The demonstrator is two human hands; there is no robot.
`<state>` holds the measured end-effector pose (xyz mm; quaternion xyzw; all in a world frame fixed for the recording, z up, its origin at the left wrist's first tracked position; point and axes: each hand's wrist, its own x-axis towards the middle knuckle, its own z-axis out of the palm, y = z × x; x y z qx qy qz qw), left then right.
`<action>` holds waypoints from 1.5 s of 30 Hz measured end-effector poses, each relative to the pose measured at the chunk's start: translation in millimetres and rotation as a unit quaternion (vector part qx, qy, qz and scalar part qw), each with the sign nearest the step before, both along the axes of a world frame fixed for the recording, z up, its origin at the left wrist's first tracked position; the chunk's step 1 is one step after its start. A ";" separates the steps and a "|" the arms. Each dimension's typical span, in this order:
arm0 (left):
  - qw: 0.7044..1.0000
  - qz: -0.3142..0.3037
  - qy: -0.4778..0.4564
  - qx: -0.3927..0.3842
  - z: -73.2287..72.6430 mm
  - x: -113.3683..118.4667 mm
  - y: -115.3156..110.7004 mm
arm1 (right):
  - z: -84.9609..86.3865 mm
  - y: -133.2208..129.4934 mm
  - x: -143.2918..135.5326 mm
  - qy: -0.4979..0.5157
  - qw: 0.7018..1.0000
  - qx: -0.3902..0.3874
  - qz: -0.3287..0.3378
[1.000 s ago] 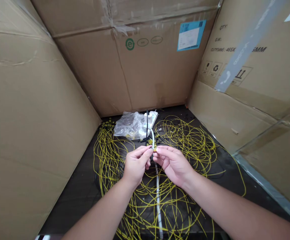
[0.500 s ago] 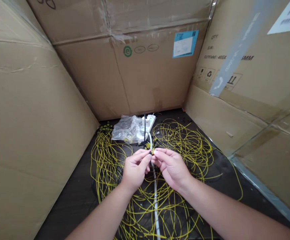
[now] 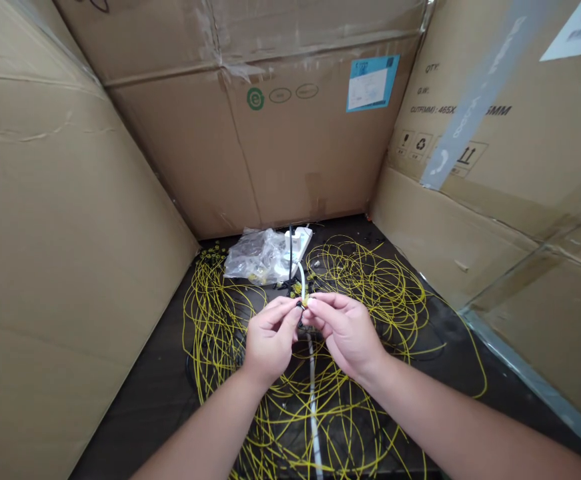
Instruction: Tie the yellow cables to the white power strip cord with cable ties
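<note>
My left hand (image 3: pixel 271 340) is closed, thumb and forefinger pinching a small black piece (image 3: pixel 299 305). Just to its right, my right hand (image 3: pixel 345 333) pinches a small yellow piece (image 3: pixel 305 302) in its fingertips. The fingertips of both hands nearly meet, and they partly hide these pieces, so their exact kind does not show. Below and around the hands lie loops of thin yellow wire (image 3: pixel 215 327), tangled across the dark surface. A white cable (image 3: pixel 313 407) runs beneath the hands toward me.
A white power strip (image 3: pixel 301 243) with a black cable (image 3: pixel 291 263) stands at the back, beside a clear plastic bag (image 3: pixel 255 255). More coiled yellow wire (image 3: pixel 370 287) lies right. Large cardboard boxes (image 3: pixel 315 160) wall in the back and both sides.
My fingers have shifted slightly at the small pieces, and a little more of the yellow one shows. The hands stay in nearly the same place.
</note>
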<state>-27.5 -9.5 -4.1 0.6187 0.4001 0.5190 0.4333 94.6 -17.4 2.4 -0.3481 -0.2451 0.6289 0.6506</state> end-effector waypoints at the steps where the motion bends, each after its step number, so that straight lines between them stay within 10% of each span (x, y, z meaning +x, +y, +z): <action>1: 1.000 0.000 0.000 0.003 0.3 0.2 -0.3 | 0.2 -0.1 -0.3 -0.002 1.000 0.000 -0.002; 29: 0.991 -0.098 -0.041 -0.075 3.7 -10.5 0.2 | -0.4 -5.7 7.3 -0.245 0.957 0.153 -0.020; 45: 0.958 -0.144 -0.149 -0.200 6.6 -10.6 1.1 | 5.9 -2.8 21.7 -0.432 0.849 0.302 -0.035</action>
